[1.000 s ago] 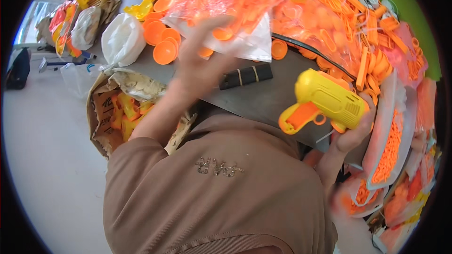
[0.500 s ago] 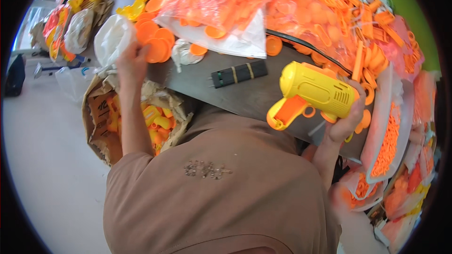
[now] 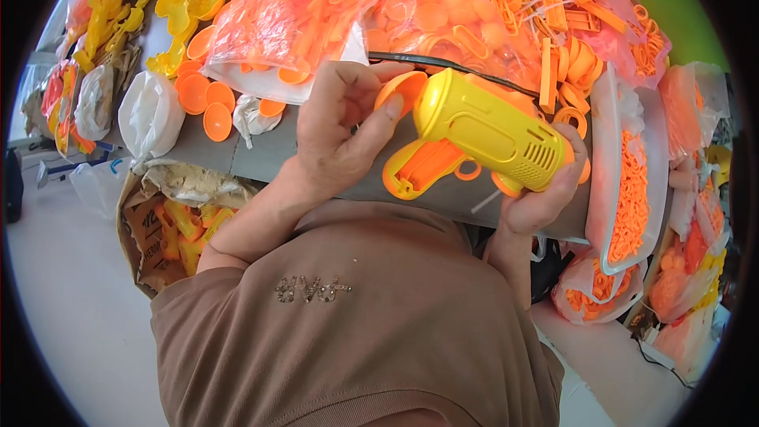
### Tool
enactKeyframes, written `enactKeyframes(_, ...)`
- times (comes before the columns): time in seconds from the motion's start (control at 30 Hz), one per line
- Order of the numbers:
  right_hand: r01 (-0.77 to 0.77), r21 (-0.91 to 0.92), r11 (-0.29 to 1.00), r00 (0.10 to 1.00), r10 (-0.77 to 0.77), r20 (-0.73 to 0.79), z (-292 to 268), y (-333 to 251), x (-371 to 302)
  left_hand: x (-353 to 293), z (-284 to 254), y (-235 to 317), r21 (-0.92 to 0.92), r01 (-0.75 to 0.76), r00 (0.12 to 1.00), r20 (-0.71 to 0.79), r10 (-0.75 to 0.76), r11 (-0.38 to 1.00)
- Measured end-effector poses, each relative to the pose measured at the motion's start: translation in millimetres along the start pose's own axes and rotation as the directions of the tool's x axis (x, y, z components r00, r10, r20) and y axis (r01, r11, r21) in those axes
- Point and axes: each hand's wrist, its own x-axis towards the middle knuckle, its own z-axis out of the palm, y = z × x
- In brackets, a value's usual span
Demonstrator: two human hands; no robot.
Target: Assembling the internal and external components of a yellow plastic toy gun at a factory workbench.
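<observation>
My right hand (image 3: 545,190) grips the back of a yellow toy gun (image 3: 482,130) with an orange handle, held over the grey table (image 3: 261,162). My left hand (image 3: 340,134) holds a round orange disc (image 3: 403,88) right against the gun's front end, thumb resting beside it. More orange discs (image 3: 207,103) lie on the table to the left.
Clear bags of orange plastic parts (image 3: 292,8) cover the far side of the table. A white tray of small orange pieces (image 3: 628,182) stands at the right. A brown sack with yellow and orange parts (image 3: 178,225) sits below the table's left edge. White bags (image 3: 149,115) lie at the left.
My left hand came back from the discs at the left with one orange disc and brought it to the gun's front. The gun moved up and closer to the middle.
</observation>
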Motion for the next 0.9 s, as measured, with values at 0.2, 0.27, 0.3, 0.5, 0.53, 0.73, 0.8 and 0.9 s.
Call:
enactKeyframes(0.2, 0.131, -0.265, 0.955, 0.99, -0.114, 0.081, -9.7, 9.5, -14.2, -3.9, 13.1, 1.4, 0.011, 0.112, 0.946, 0.303, -0.11, 0.994)
enactKeyframes(0.27, 0.022, -0.195, 0.98, 0.998, -0.009, 0.067, -7.1, 7.8, -20.3, -7.4, 15.5, 0.9, -0.017, 0.17, 0.942, 0.295, -0.158, 0.985)
enactKeyframes(0.3, 0.019, -0.195, 0.981, 0.998, -0.006, 0.067, -8.1, 7.5, -22.5, -8.8, 15.9, 0.8, -0.048, 0.226, 0.936, 0.288, -0.203, 0.973)
enactKeyframes(0.5, 0.076, -0.204, 0.976, 0.987, -0.045, 0.153, -7.5, -1.0, -39.6, 1.8, 6.2, 11.0, -0.16, 0.584, 0.788, 0.349, -0.507, 0.796)
enactKeyframes(0.53, 0.237, -0.245, 0.94, 0.945, -0.165, 0.281, -10.5, -2.1, -38.7, 4.3, 5.9, 16.3, -0.184, 0.661, 0.736, 0.353, -0.578, 0.728)
enactKeyframes(0.73, 0.444, -0.074, 0.893, 0.684, -0.285, 0.671, -28.4, -34.6, -26.3, -0.7, 3.1, 23.3, -0.31, 0.841, 0.529, 0.642, -0.555, 0.443)
enactKeyframes(0.8, 0.61, 0.028, 0.792, 0.495, -0.409, 0.767, -26.1, -44.9, -27.5, -1.4, 6.7, 34.0, -0.227, 0.917, 0.382, 0.735, -0.56, 0.328)
enactKeyframes(0.9, 0.629, 0.09, 0.772, 0.498, -0.489, 0.716, -22.1, -52.3, -33.2, -7.6, 7.3, 46.2, -0.17, 0.85, 0.448, 0.732, -0.514, 0.498)
